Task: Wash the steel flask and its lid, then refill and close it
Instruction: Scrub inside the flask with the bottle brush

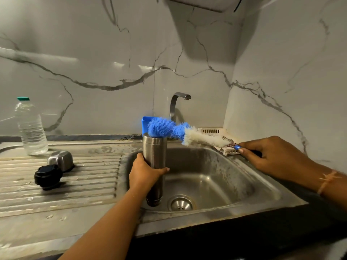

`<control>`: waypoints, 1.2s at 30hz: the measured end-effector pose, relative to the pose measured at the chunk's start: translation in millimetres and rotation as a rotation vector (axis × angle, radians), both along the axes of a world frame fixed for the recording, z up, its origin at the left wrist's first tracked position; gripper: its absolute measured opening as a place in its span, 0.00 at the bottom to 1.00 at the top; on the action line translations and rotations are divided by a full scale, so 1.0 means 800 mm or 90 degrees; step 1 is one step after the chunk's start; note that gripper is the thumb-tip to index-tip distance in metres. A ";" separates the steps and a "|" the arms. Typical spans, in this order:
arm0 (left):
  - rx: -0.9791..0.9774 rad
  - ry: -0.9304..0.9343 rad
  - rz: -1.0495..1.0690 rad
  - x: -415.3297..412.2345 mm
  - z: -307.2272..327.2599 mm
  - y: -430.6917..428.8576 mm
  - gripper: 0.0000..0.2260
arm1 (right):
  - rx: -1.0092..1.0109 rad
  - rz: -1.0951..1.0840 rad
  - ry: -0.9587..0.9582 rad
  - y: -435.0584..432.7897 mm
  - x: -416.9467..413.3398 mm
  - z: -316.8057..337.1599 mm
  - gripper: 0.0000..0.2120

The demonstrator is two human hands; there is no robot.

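Gripping flask (155,156) left-hand (144,172) fingers | right hand (270,156) pinching brush (180,132) | lid (47,176), cup (62,160), bottle (31,128) on drainboard (75,184)

One steel flask (154,156), one black lid (48,176), one steel cup (61,160), one plastic bottle (31,128), one bottle brush (180,133), two hands: left (144,172), right (270,156).
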State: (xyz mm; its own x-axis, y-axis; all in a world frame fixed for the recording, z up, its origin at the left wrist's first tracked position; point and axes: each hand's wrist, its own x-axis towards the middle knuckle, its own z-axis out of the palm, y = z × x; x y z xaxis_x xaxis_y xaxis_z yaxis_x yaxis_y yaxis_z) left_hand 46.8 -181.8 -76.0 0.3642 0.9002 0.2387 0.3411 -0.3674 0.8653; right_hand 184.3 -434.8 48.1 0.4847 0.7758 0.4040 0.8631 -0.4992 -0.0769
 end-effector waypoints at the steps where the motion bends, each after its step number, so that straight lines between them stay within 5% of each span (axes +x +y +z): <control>1: 0.004 0.003 0.001 0.000 0.000 0.000 0.31 | 0.000 0.009 0.002 0.000 -0.002 -0.001 0.14; 28: 0.024 0.048 -0.046 0.003 -0.001 -0.009 0.35 | -0.030 -0.017 -0.068 0.006 -0.010 -0.007 0.16; 36: -0.065 -0.050 -0.029 -0.001 0.005 -0.001 0.34 | 0.037 -0.086 0.031 0.014 0.007 -0.009 0.14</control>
